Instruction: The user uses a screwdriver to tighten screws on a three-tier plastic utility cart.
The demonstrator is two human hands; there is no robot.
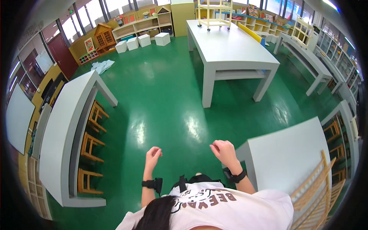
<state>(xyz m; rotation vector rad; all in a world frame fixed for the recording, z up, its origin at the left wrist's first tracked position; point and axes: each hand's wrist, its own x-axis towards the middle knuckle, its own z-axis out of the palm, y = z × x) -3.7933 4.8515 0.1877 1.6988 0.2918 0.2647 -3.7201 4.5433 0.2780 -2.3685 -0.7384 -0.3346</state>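
My left hand (153, 154) hangs over the green floor (161, 95) with its fingers curled in and nothing in it. My right hand (224, 151) is also curled, with no object showing in it. It is held near the left corner of a white table (287, 152), apart from it. Each wrist wears a black strap with a small device, one on the left wrist (153, 184) and one on the right wrist (236, 174).
Wooden stools (91, 146) stand under a long white table (61, 120) at left. A wooden slatted rack (316, 189) leans at the right table. Ahead, a large white table (230, 46) carries a cream wheeled frame (214, 21). A pale cloth (102, 66) lies on the floor near white cubes (133, 44).
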